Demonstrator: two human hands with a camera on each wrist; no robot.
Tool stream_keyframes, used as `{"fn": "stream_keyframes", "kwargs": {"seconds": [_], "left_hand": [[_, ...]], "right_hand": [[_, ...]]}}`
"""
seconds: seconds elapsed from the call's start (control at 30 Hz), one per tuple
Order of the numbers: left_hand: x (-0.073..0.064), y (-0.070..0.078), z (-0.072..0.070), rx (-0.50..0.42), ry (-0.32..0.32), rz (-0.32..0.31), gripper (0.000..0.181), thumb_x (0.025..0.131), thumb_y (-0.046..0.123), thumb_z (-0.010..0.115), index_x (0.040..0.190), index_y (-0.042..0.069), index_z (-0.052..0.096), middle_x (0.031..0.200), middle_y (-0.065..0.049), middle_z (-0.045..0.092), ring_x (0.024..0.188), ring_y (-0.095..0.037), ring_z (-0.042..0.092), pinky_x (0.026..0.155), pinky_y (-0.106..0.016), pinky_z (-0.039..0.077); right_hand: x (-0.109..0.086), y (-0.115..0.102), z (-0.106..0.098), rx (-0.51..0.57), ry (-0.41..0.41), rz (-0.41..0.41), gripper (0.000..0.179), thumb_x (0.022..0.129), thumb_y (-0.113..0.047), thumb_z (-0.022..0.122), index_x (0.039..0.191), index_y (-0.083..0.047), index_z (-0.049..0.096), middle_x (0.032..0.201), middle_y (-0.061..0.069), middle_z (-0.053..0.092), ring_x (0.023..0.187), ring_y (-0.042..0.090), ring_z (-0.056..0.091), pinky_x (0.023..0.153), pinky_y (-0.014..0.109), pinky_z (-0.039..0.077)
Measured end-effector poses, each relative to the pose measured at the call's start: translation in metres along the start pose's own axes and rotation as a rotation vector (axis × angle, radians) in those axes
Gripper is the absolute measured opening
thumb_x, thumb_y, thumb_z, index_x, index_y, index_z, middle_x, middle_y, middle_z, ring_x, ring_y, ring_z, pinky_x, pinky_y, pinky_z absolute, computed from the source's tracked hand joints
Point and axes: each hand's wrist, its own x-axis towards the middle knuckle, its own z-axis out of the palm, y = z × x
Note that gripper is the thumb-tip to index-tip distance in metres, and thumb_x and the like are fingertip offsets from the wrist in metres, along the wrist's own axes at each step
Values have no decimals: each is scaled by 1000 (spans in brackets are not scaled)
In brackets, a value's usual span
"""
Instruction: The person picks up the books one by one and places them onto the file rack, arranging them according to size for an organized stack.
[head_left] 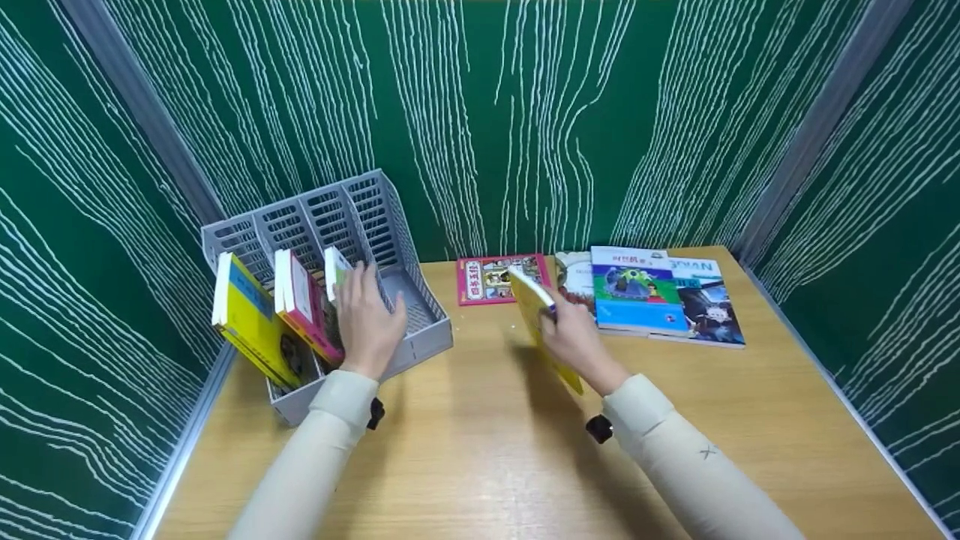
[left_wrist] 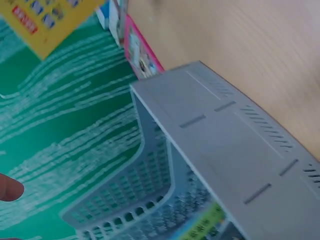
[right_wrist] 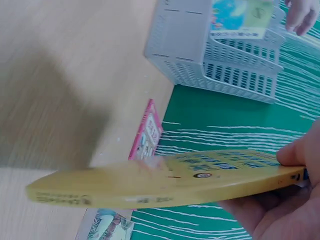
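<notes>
My right hand point(head_left: 576, 339) grips a thin yellow book point(right_wrist: 150, 187) above the table, thumb on one cover and fingers on the other. My left hand point(head_left: 367, 322) is over the grey file rack point(head_left: 429, 339), by a white and green book point(head_left: 335, 270) in its third slot; the hand covers much of that book. Its fingers look fairly straight; any contact with the book cannot be made out. A thick yellow book point(head_left: 255, 322) and a pink-red book point(head_left: 309, 311) stand in the slots farther left. The rightmost slot holds no book.
Behind the held book, a pink-bordered book point(head_left: 487, 279) lies flat against the back wall. To its right lie a pale-covered book point(head_left: 576, 276), a blue and white book point(head_left: 637, 289) and a dark-covered one point(head_left: 716, 311), overlapping. Green panels point(head_left: 525, 150) enclose the wooden table point(head_left: 480, 450).
</notes>
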Motion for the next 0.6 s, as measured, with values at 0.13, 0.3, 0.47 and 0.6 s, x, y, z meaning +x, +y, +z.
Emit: {"fn": "stream_keyframes", "kwargs": {"seconds": [0.13,0.3,0.47,0.6], "left_hand": [[-5,16,4,-37,-5,58,63,102,22,71,155,-4,51,167,-28,45,161,-48,35,136,-61,21],[-15,34,13,-94,-42,122,62,100,17,73,154,-5,53,165,-27,48,158,-48,39,133,-60,29],[-26,48,25,-157,-98,194,60,96,12,76,149,-7,56,158,-28,54,153,-47,48,129,-56,38],[-33,57,34,-201,-145,241,60,95,12,78,148,-8,57,154,-29,57,149,-48,51,128,-57,39]], "right_hand": [[0,-1,-5,198,38,63,48,110,-9,53,158,-1,52,145,31,65,129,50,69,103,66,57],[-2,-4,-7,379,97,134,48,113,-15,51,160,-5,50,148,29,65,129,47,70,103,63,60],[-3,-9,-8,506,152,204,46,115,-20,52,159,-6,50,148,27,65,126,45,72,103,59,61],[-5,-11,-8,578,193,251,44,115,-21,52,156,-6,54,143,26,69,121,42,75,101,54,63]]}}
